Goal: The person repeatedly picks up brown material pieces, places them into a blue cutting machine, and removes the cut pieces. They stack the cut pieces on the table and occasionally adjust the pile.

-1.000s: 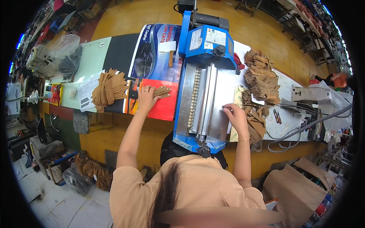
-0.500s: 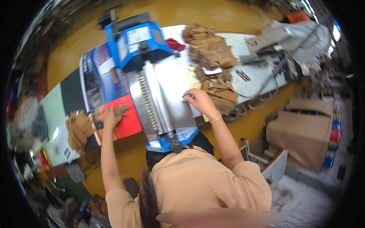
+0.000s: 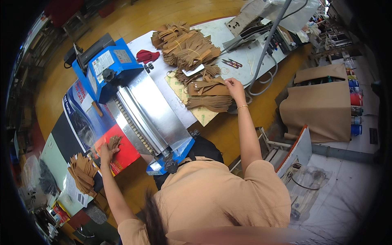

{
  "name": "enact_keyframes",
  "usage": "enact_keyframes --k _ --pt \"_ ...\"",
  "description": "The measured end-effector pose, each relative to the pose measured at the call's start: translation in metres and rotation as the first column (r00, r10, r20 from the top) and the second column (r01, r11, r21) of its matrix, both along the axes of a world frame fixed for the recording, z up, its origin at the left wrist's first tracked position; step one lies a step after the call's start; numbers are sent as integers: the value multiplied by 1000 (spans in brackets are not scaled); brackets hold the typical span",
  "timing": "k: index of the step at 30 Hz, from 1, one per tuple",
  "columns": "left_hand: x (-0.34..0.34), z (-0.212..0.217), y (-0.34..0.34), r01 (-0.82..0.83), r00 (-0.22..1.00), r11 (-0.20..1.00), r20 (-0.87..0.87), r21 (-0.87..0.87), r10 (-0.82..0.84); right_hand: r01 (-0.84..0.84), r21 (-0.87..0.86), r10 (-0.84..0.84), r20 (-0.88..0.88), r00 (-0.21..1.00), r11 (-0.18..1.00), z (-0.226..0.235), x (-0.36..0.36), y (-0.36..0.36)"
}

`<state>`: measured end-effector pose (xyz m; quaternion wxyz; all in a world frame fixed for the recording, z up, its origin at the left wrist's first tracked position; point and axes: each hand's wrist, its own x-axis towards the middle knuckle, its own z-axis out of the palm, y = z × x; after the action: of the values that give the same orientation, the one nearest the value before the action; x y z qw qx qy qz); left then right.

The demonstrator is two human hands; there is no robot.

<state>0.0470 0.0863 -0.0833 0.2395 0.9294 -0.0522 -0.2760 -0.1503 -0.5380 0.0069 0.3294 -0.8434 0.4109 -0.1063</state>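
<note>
Over the right part of the table, my right hand (image 3: 236, 90) has its thumb and forefinger closed at the end of a flat brown strip (image 3: 209, 87) on top of a pile. Fanned brown strips (image 3: 209, 103) lie just below it on patterned yellowish paper (image 3: 203, 116). My left hand (image 3: 106, 154) rests low over a red board (image 3: 127, 152), a small bunch of brown strips (image 3: 115, 142) between its thumb and fingers. Between my hands stands a blue machine (image 3: 107, 67) with a long shiny metal roller (image 3: 141, 120) and a smooth metal plate.
Bundled brown strips (image 3: 185, 47) and red cloth (image 3: 147, 56) lie beyond the machine. Small red-handled snips (image 3: 232, 63) sit near a grey hose (image 3: 261, 61). More brown strips (image 3: 83, 173) lie at far left. A brown sheet (image 3: 316, 108) covers a rack at right.
My right hand has moved right and away from the machine's plate onto the brown strips. The left hand stays at the small bunch. The whole view has turned and shifted.
</note>
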Motion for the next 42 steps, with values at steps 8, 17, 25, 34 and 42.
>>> enact_keyframes --k 8,17,25,34,42 --pt "-21 -2 -8 -119 992 954 -1 -276 124 144 -119 -152 -62 986 982 -75 8 -78" --pt "-31 7 -20 -203 978 977 -34 69 205 390 -215 -408 -45 912 895 -141 37 -127" --pt "-41 11 -31 -442 888 897 -136 12 440 361 -288 -407 -117 906 887 -148 46 -124" --pt "-50 -39 -5 489 613 582 219 650 -759 370 -151 -353 132 926 916 -167 18 -150" --pt "-77 22 -4 -837 547 409 -564 -364 619 177 388 -327 366 871 905 -102 45 -101"
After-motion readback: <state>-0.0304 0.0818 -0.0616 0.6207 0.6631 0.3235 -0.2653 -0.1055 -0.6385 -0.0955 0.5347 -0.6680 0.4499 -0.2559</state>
